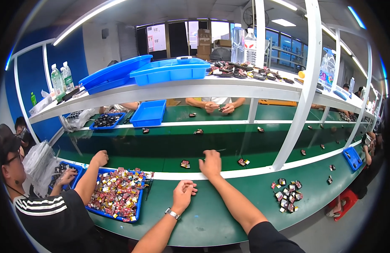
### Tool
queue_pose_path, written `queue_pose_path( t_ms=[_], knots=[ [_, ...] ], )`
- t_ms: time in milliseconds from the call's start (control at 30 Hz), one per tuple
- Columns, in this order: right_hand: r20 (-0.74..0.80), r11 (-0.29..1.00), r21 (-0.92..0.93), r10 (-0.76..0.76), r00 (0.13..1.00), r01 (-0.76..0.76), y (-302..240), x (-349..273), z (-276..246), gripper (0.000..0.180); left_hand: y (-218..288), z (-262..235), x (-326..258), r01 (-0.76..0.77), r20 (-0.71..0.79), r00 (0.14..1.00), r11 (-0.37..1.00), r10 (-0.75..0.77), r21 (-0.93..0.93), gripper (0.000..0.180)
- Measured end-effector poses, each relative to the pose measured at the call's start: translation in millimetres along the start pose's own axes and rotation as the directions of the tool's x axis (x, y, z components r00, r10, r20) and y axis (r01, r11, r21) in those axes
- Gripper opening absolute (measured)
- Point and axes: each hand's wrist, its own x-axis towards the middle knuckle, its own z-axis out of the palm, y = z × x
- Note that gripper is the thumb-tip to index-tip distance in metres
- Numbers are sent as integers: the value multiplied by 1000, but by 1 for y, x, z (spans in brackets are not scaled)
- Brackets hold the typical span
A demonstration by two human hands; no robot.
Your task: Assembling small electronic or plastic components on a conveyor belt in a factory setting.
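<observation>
My right hand (211,163) reaches over the white rail (241,175) to the edge of the dark green belt (169,145). Its fingers are apart and hold nothing I can see. Left of it lies a small black electronic part with a red and white label (185,164); a similar labelled part (243,162) lies to its right. My left hand (184,195), with a metal watch on the wrist, hovers above the green table (199,223). Its fingers are curled, and the palm is hidden. To its left stands a blue tray (141,202) heaped with labelled parts.
At right, a loose cluster of labelled parts (287,196) lies on the table near a white post (300,97). A co-worker's hand (100,158) is over the belt at left. A shelf (174,90) with blue trays and bottles runs above. Other people sit along the line.
</observation>
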Motion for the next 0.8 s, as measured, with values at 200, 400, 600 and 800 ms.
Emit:
queue_pose_path(
  t_ms=[200,400,600,800],
  knots=[
    [63,959,-117,267,962,-258,62,-1,-5,57,5,12,6,-23,79,997,995,15,99,14],
    [341,915,376,12,940,-148,51,-30,-44,59,8,-3,0,25,58,998,999,-28,47,19],
    [514,839,544,-346,785,13,6,-70,-134,67,33,7,-2,330,436,848,944,-300,8,33],
    [487,837,533,-423,764,124,-1,-76,-140,60,30,11,-7,366,476,830,928,-292,-70,34]
  ],
)
